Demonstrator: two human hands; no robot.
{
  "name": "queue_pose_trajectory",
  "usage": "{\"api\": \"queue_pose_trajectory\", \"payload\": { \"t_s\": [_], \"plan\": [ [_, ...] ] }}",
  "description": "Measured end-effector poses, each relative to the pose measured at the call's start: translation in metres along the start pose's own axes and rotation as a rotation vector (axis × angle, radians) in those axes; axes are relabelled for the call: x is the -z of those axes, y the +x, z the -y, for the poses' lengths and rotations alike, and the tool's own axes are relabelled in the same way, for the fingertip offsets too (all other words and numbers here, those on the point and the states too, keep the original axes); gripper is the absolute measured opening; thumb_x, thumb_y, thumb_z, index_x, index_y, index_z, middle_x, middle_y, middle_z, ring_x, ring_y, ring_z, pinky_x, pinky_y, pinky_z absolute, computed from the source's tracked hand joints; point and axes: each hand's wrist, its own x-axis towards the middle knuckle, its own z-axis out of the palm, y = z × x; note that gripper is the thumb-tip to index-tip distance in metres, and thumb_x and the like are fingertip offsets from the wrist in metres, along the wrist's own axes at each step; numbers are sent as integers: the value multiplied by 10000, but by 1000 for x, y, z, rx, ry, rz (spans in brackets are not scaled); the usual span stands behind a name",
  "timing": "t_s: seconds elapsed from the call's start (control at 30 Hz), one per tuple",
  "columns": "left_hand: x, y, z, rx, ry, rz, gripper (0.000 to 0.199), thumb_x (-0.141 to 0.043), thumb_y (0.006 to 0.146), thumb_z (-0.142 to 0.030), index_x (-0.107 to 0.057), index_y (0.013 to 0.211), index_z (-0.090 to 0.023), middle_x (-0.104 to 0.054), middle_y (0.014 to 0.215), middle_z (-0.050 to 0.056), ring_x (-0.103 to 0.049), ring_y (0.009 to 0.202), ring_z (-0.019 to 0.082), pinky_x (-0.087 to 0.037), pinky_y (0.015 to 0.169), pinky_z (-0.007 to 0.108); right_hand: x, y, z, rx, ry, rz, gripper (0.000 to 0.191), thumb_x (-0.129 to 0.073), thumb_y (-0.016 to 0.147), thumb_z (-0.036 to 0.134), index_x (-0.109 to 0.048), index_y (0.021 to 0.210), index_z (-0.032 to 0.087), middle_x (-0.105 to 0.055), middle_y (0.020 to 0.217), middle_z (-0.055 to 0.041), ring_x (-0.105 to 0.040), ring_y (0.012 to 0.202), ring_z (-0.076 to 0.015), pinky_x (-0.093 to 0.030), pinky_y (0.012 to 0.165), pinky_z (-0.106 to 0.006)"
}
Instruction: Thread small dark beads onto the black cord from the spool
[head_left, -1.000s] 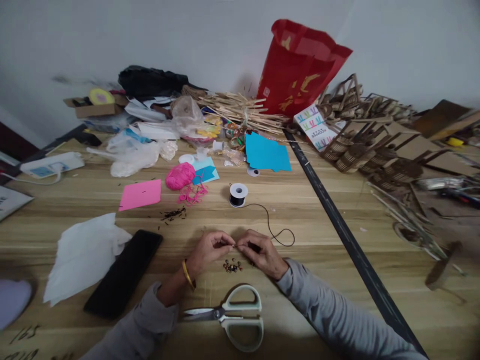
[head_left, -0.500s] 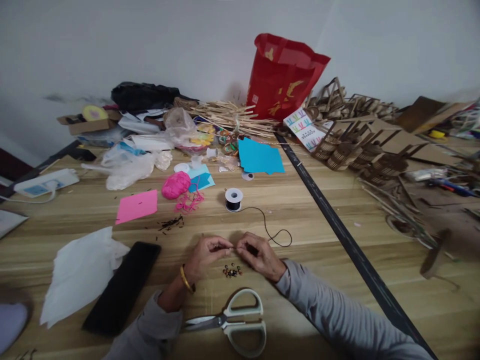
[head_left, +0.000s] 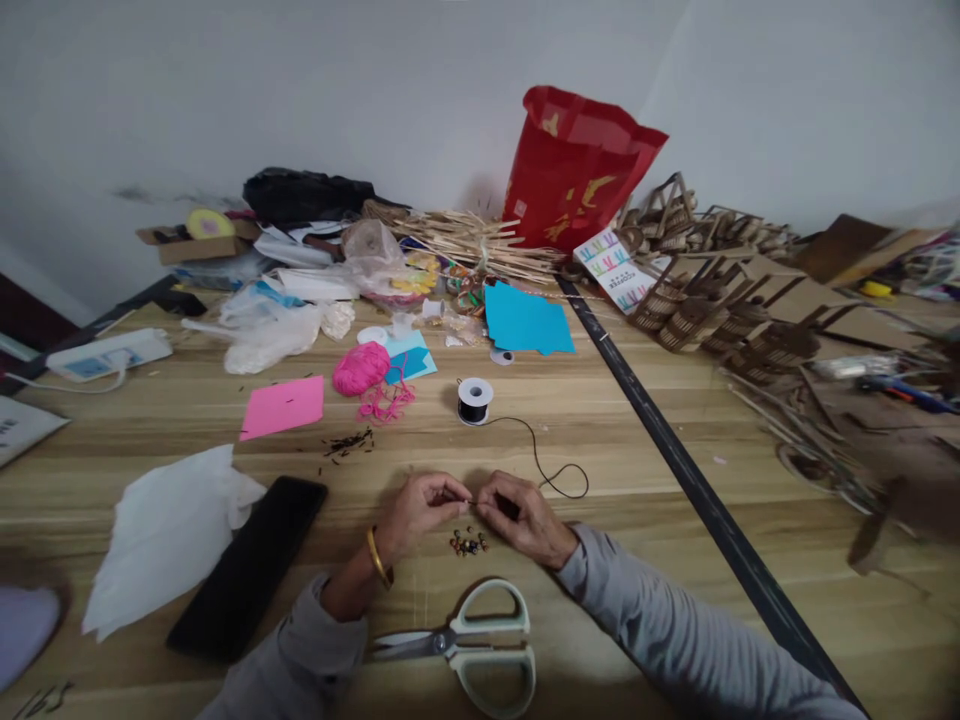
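My left hand, with a gold bangle at its wrist, pinches one end of a small dark piece, perhaps the black cord. My right hand is closed close beside it, its fingertips on the same dark piece. From the spool of black cord a loose cord curls toward the right hand. Small dark and amber beads lie on the wood just below the fingertips. Nearer to me, scissors with pale handles rest with their points to the left.
At left lie a black tray-like object, white tissue, pink paper and dark bits. Pink yarn and blue paper are farther back. A red bag and small woven baskets stand behind.
The whole view has shifted slightly, with the things appearing a little farther right. Both hands keep their pinch, their fingertips still close together above the beads.
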Motion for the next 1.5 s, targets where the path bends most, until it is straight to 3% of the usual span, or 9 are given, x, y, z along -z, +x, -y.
{"api": "queue_pose_trajectory", "payload": {
  "t_s": [1.23, 1.5],
  "plan": [
    [-5, -3, 0, -5, -16, -11, 120, -689, 630, -196, -628, 686, -109, -622, 641, 15, -554, 611, 114, -435, 589, 221, -1, 2, -1, 11, 15, 5, 186, -530, 860, 290, -596, 766, 142, -591, 717, -46, -543, 657, -132, -422, 611, -235],
    [-4, -5, -3, -32, 59, 14, 88, -664, 647, -182, -672, 697, -110, -661, 669, 45, -578, 629, 131, -453, 616, 235, -4, -1, -7, -76, 67, 20, 181, -605, 806, 309, -580, 770, 133, -590, 693, -26, -523, 616, -114, -419, 574, -217]
  ]
}}
